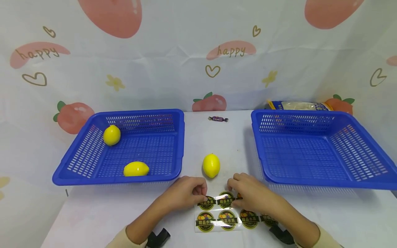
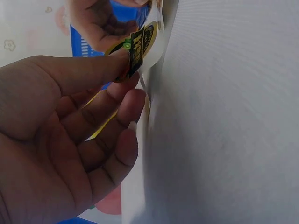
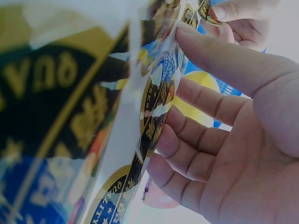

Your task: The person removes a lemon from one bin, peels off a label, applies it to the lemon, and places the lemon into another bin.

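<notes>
My left hand [image 1: 186,193] pinches one round black-and-yellow fruit sticker [image 1: 207,203] at its top edge, thumb and forefinger clenched on it. The glossy clear sticker sheet [image 1: 217,215] lies flat just below both grips, long axis left-right. My right hand [image 1: 251,194] pins the sheet w/ curled fingers. Just beyond my fingertips, btwn both hands, sits the yellow plastic lemon [image 1: 211,165], nearer my left.

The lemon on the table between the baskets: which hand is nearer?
Left, narrowly. The left hand lies just below-left of the lemon; the right hand sits farther below-right.
</notes>
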Demonstrator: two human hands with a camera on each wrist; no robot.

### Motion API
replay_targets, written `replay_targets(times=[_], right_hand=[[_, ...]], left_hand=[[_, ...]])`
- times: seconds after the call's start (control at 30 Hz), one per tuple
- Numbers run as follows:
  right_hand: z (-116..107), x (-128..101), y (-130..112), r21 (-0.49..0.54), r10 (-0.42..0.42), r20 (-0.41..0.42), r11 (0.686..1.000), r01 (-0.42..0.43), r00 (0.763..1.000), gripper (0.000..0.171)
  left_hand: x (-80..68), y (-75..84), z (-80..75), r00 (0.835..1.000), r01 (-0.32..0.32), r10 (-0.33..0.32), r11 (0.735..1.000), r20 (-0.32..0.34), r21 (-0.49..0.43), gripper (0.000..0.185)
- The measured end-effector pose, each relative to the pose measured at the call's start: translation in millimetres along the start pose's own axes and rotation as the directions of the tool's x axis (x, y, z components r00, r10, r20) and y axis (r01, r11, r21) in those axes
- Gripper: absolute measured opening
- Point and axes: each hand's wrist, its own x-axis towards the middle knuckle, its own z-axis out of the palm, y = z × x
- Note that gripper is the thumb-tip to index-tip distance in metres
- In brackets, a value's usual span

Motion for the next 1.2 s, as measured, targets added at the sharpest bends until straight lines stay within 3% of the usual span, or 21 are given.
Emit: replay_targets(times=[0.2, 0.43, 0.8, 1.0, 1.2], right_hand=[[-1, -1, -1, 0.001, 0.008, 0.005, 1.0, -0.008, 1.0, 0.035], [-1, 1, -2, 0.007, 0.011, 0.01, 1.0, -0.012, 1.0, 0.035], [-4, -1, 3, 0.036, 0.001, 0.019, 0.999, -0.002, 1.0, 0.033], [-12, 1, 2, 0.153, 0.011, 0.012, 0.988, -0.013, 1.0, 0.031], [-12, 11, -2, 0.293, 0.111, -0.082, 0.952, -0.083, 0.99, 0.051]], left_hand=[[-0.2, -1.7, -1.1, 0.999, 0.032, -0.031, 0.998, 0.022, -0.06, 0.02], [1.9, -0.4, -2.9, 0.996, 0.084, -0.092, 0.948, -0.011, -0.306, 0.012], [13.2, -7.4, 2.0, 0.99, -0.062, 0.001, 0.899, -0.139, -0.434, 0.017], [17.1, -7.3, 4.8, 0.981, -0.054, -0.039, 0.888, -0.192, -0.457, 0.025], [18.4, -10.5, 8.3, 0.969, -0.061, -0.067, 0.868, -0.238, -0.492, 0.03]])
